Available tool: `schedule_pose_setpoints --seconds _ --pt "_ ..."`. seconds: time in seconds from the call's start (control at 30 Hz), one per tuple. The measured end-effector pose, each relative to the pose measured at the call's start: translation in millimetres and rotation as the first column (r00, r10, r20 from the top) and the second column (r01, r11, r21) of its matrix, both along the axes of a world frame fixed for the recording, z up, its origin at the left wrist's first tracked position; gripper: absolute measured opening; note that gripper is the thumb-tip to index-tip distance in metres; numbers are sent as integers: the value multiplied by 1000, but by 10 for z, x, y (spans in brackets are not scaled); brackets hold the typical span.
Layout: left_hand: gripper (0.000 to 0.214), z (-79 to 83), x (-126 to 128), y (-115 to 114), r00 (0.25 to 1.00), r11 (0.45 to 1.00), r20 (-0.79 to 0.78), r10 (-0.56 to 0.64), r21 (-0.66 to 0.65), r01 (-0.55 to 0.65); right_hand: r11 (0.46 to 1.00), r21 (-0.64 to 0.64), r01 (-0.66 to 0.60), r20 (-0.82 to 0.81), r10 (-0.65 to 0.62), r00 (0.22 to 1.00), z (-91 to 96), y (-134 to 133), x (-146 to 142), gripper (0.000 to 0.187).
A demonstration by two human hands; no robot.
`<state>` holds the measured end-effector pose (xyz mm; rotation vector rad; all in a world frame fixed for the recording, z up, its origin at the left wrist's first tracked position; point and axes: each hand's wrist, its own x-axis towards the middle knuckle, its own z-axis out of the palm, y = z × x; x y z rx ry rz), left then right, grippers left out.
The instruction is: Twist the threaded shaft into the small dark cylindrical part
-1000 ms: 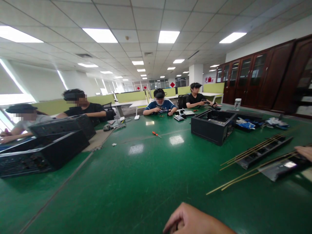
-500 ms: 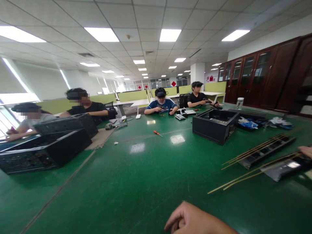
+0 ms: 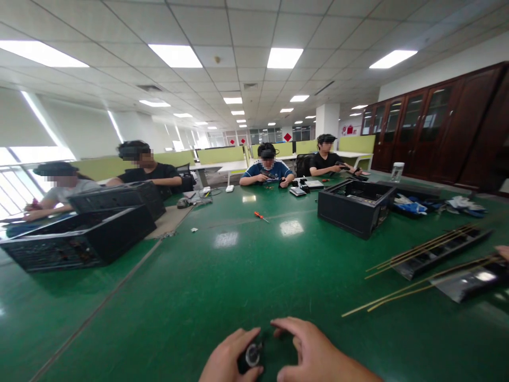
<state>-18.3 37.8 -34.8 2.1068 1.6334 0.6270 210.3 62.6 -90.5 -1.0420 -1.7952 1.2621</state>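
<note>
Low in the head view, my left hand has its fingers and thumb closed around a small black object with a round grey face; its exact kind is hard to make out. Just to the right, my right hand is open, with thumb and forefinger apart and nothing between them. It is close to the small object but not touching it. Both hands are over the green tabletop near its front edge.
An orange screwdriver lies mid-table. Black computer cases stand at left and right. Thin yellow sticks rest by dark trays at right, where another person's hand shows. Several people sit around the table.
My left hand has come into view at the bottom with the small black object. My right hand has opened from a curled pose. The view has shifted slightly left.
</note>
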Motion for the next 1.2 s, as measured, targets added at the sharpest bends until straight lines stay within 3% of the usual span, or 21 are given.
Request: schedule_pose_setpoints --seconds 0.07,0.23,0.47,0.7,1.2 --pt "51 -69 143 28 999 1000 50 12 9 -12 999 47 -9 17 8 1000 32 34 -19 76" --pt "15 -98 154 -12 999 999 36 -2 48 1 998 -9 62 34 -61 998 152 85 -103 47" --pt "21 -128 119 -8 994 988 44 -98 124 92 988 146 49 82 -61 995 186 64 -122 26" --pt "36 -253 41 -8 990 981 63 -130 156 119 969 227 -98 254 38 967 132 66 -82 22" --pt "30 -164 94 -26 990 978 -42 -137 153 142 965 250 -85 315 2 949 111 50 -77 20"
